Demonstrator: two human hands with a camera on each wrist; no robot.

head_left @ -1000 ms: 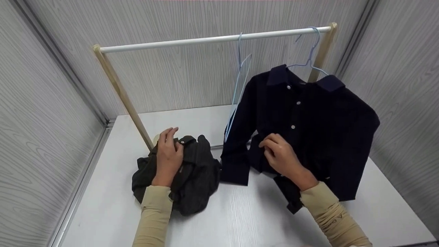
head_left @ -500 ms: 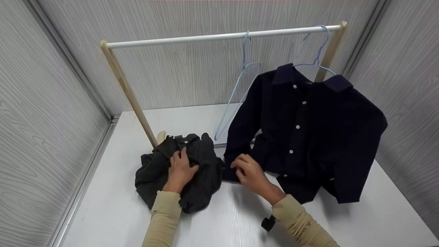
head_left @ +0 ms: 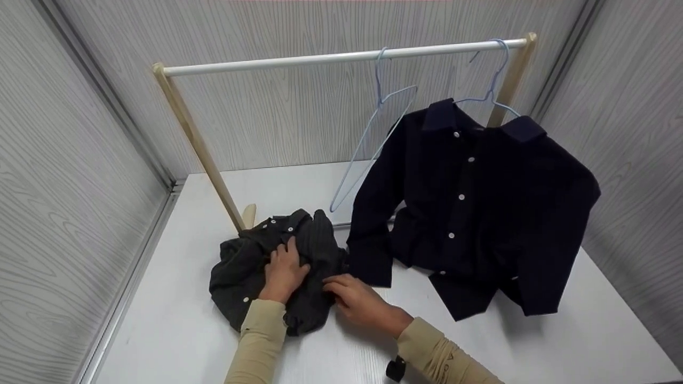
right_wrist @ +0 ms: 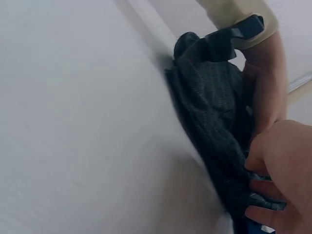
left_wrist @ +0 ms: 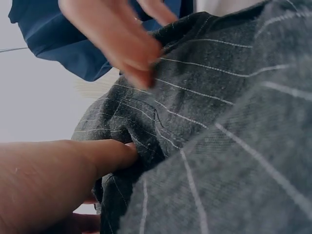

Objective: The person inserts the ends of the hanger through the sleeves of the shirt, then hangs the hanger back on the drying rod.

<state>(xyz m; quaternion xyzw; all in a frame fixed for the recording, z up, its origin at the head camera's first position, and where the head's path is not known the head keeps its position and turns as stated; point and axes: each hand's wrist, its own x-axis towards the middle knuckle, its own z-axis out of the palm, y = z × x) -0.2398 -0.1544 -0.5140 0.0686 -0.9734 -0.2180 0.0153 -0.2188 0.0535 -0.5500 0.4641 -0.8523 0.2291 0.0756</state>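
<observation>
Left hand [head_left: 285, 273] is rested on a crumpled dark striped shirt [head_left: 316, 246], seemingly to keep it steady on the table [head_left: 155, 309].
Fingers are loosely spread on that cloth; by its edge just rightward, the right hand [head_left: 365, 305] is held with fingers bent, its forearm [head_left: 437, 352] slanted inward; whether cloth is pinched cannot be told. Ahead and rightward, a navy shirt [head_left: 512, 208] is hung from a rail [head_left: 277, 62].
</observation>
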